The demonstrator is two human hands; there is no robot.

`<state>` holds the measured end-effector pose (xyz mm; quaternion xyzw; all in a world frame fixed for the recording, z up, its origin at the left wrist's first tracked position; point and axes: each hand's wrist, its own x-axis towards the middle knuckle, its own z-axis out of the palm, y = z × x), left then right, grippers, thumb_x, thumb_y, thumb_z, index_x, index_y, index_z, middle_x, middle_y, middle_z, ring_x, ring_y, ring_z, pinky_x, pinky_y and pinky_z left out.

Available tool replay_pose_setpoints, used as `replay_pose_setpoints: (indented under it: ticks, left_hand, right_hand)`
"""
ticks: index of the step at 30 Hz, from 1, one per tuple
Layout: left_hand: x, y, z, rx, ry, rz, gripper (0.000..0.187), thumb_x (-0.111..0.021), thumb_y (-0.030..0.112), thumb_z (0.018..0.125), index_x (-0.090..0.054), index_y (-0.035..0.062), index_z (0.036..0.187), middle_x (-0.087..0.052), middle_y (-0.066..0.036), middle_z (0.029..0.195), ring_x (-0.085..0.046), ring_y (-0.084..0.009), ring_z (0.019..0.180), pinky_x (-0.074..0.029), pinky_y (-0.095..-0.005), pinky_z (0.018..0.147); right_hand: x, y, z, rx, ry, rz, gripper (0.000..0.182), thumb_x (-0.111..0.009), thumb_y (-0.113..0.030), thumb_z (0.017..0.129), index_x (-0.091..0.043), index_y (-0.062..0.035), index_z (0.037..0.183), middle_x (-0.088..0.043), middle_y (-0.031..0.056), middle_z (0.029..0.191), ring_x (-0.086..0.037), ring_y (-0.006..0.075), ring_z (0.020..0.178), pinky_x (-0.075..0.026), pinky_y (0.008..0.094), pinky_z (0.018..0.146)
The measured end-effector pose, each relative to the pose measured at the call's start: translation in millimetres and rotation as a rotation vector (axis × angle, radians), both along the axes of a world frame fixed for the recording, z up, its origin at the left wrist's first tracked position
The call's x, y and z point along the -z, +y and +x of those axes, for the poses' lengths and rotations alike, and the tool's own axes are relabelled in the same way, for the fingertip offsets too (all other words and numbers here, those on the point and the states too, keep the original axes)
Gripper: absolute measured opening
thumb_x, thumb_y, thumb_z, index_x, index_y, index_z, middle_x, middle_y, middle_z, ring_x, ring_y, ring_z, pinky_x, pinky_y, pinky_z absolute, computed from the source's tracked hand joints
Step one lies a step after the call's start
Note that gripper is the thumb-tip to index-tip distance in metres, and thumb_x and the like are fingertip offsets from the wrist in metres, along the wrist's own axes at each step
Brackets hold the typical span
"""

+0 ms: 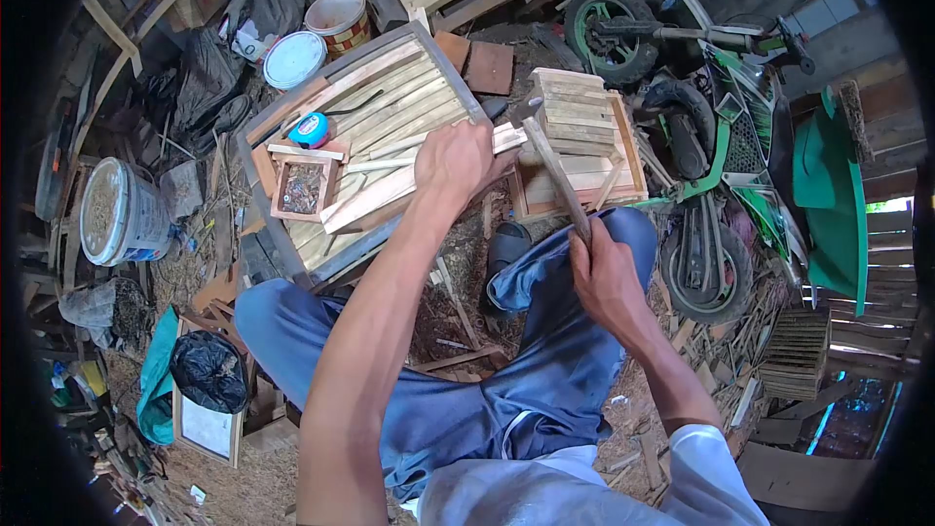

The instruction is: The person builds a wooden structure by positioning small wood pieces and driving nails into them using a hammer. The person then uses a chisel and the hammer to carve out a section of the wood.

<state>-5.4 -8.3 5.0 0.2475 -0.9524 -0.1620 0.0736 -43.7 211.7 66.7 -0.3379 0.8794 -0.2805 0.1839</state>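
My left hand point(455, 162) is closed round a pale wooden strip point(375, 198) at the edge of a slatted wooden panel point(404, 88). The end of light wood point(508, 139) sticks out past my knuckles on the right. My right hand point(606, 278) grips the lower end of a hammer point(558, 175) by its wooden handle. The hammer's head is up beside that wood end, overlapping it in this view. On the panel sit a small wooden box of nails point(302, 187) and a blue round tub point(310, 131).
A slatted wooden crate point(575, 127) stands to the right of the panel. Beyond it leans a green dirt bike point(721, 136). White buckets point(105, 211) and a lidded pail point(294, 60) are at the left and back. Wood scraps and shavings cover the floor point(263, 487).
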Motion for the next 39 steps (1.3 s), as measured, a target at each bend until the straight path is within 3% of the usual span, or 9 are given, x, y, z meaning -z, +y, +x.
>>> replay_pose_setpoints:
  ticks: [6,9,13,17,21,26,30,34,39]
  left_hand:
    - [7,-2,-1,-0.004,0.02,0.022,0.05,-0.066,0.05,0.081,-0.067,0.0002,0.089,-0.067,-0.022,0.074,-0.068,-0.0372,0.073,-0.054,-0.0448,0.068]
    - [3,-1,0,-0.029,0.019,0.024,0.049,-0.065,0.049,0.082,-0.069,0.0008,0.084,-0.068,-0.022,0.076,-0.068,-0.0354,0.075,-0.055,-0.0421,0.071]
    - [-2,0,-2,-0.043,0.004,0.052,0.047,-0.065,0.048,0.082,-0.069,0.0013,0.08,-0.068,-0.021,0.077,-0.069,-0.034,0.076,-0.055,-0.0403,0.071]
    - [-1,-1,-4,-0.025,-0.003,0.033,0.045,-0.066,0.047,0.081,-0.071,0.0016,0.082,-0.068,-0.02,0.077,-0.069,-0.0331,0.076,-0.055,-0.04,0.071]
    - [-7,0,-4,-0.006,-0.06,0.041,0.045,-0.067,0.046,0.08,-0.07,0.0018,0.086,-0.069,-0.02,0.079,-0.069,-0.0324,0.076,-0.055,-0.0399,0.071]
    - [-5,1,-4,-0.026,-0.004,0.044,0.047,-0.067,0.046,0.081,-0.07,0.0,0.086,-0.069,-0.02,0.079,-0.069,-0.0326,0.076,-0.055,-0.0398,0.072]
    - [-4,-1,-5,0.001,-0.061,0.04,0.048,-0.065,0.048,0.082,-0.07,0.0003,0.087,-0.069,-0.02,0.079,-0.069,-0.033,0.075,-0.055,-0.04,0.072]
    - [3,-2,-5,-0.005,-0.009,0.018,0.047,-0.064,0.048,0.082,-0.07,0.0016,0.085,-0.069,-0.02,0.077,-0.069,-0.0333,0.073,-0.055,-0.0406,0.072]
    - [-5,2,-2,-0.022,-0.011,0.01,0.046,-0.064,0.048,0.082,-0.07,0.0025,0.084,-0.069,-0.02,0.078,-0.069,-0.0326,0.074,-0.055,-0.0398,0.07]
  right_hand:
    - [-24,-3,16,0.056,0.015,-0.193,0.016,-0.051,-0.015,0.095,-0.048,0.0014,0.093,-0.054,0.029,0.064,-0.056,0.049,0.064,-0.042,0.0494,0.053]
    - [11,-4,-1,-0.069,0.041,-0.007,0.016,-0.051,-0.014,0.095,-0.048,0.0015,0.096,-0.056,0.0287,0.065,-0.057,0.0494,0.067,-0.042,0.0495,0.053]
    - [-28,-10,7,0.043,-0.015,0.018,0.016,-0.052,-0.013,0.094,-0.049,0.0024,0.098,-0.058,0.0284,0.067,-0.058,0.05,0.071,-0.044,0.0495,0.056]
    - [-16,-4,11,0.052,0.03,-0.237,0.016,-0.052,-0.014,0.094,-0.05,0.0019,0.097,-0.056,0.0297,0.068,-0.057,0.0507,0.072,-0.043,0.0487,0.056]
    - [-9,-8,-1,-0.011,0.036,0.041,0.016,-0.052,-0.014,0.095,-0.05,0.0022,0.097,-0.056,0.0289,0.067,-0.057,0.0506,0.071,-0.043,0.0493,0.055]
    - [-29,-12,16,0.077,0.019,-0.21,0.018,-0.051,-0.015,0.095,-0.051,0.0021,0.101,-0.055,0.0292,0.065,-0.055,0.0519,0.07,-0.043,0.0492,0.056]
    - [9,-5,-6,-0.007,0.068,0.056,0.017,-0.052,-0.013,0.094,-0.05,0.0024,0.1,-0.055,0.0283,0.064,-0.057,0.0495,0.067,-0.043,0.0468,0.054]
    - [-32,-10,7,0.047,0.018,-0.097,0.017,-0.052,-0.014,0.094,-0.051,0.003,0.097,-0.055,0.029,0.065,-0.057,0.0496,0.068,-0.043,0.0472,0.055]
    - [-13,-4,4,0.02,0.036,-0.06,0.019,-0.052,-0.016,0.095,-0.051,0.0027,0.096,-0.056,0.0305,0.069,-0.056,0.0512,0.071,-0.042,0.0521,0.057]
